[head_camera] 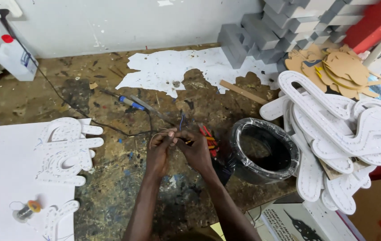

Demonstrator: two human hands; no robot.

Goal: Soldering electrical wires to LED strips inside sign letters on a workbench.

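Head view, looking down on a paint-stained workbench. Landmark: the black wire coil, a wrapped ring lying flat on the bench. Both hands sit just left of the coil, close together, fingertips meeting. Left hand: fingers curled and pinched on a thin wire that loops up over the knuckles. Right hand: fingers closed around the same wire bundle, with red and yellow strands showing past its knuckles toward the coil; whether a tool is also in this grip cannot be told. Further left of the coil and beyond the hands, a blue-handled screwdriver lies on the bench, a dark cable running by it. Right of the coil, touching its rim, a heap of white cut-out letter shapes. Far left of the coil, more white letter shapes rest on a white sheet, with a small solder spool at the near edge. Behind the coil: grey foam blocks against the wall. Far left rear corner: a white plastic bottle with red cap.
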